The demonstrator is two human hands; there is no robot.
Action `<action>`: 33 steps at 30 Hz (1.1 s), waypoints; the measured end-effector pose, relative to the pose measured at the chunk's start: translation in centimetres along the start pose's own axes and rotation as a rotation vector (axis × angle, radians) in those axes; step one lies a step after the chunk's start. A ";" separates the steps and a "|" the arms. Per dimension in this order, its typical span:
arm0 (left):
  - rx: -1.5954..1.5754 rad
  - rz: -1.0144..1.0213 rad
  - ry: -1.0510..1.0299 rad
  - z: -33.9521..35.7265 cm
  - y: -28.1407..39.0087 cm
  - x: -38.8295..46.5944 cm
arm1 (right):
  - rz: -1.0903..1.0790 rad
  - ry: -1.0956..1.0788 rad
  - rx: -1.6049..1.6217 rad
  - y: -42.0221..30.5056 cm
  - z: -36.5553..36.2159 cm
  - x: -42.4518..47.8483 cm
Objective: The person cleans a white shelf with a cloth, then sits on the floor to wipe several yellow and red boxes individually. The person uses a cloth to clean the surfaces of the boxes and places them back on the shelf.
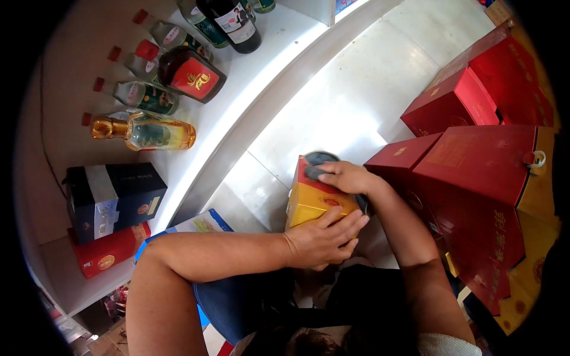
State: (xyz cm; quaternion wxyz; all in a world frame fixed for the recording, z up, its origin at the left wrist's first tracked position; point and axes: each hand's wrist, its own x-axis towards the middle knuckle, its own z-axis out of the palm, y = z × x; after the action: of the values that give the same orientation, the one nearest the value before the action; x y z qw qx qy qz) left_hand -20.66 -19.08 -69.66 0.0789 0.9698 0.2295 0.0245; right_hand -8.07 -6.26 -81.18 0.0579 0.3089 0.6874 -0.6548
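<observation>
Before my lap is a gold and red gift box [311,200], tilted, with an oval emblem on its gold face. My left hand [327,236] lies spread across the near part of the box and grips it. Bunched under the fingers of my right hand [349,177] is a dark grey cloth [321,160], pressed on the red end of the box. The cloth's edges look slightly blurred. Another bit of dark material shows beside the box, below my right wrist. The underside of the box is hidden.
On the white curved shelf [249,102] at left stand several bottles, among them an amber bottle [160,131] and a red-labelled flask [193,74]. A dark blue box [129,191] rests over a red box [109,251]. Large red boxes [472,191] crowd the right side above pale floor tiles [329,89].
</observation>
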 end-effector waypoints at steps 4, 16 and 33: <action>0.035 0.020 0.032 0.4 0.9 0.0 | -0.030 -0.132 0.056 -2.6 0.6 1.4; 0.003 -0.021 0.068 0.8 1.1 0.1 | 0.245 -0.008 -0.339 5.9 -1.2 8.9; -0.117 -0.694 -0.012 -0.9 -3.0 -0.5 | 0.132 0.389 0.889 8.2 5.6 4.1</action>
State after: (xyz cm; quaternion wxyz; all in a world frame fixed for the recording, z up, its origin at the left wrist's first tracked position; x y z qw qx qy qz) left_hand -22.45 -16.55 -69.24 0.1393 0.8281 0.5430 0.0037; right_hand -9.06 -10.46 -90.97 -0.1677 0.4634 0.3183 -0.8098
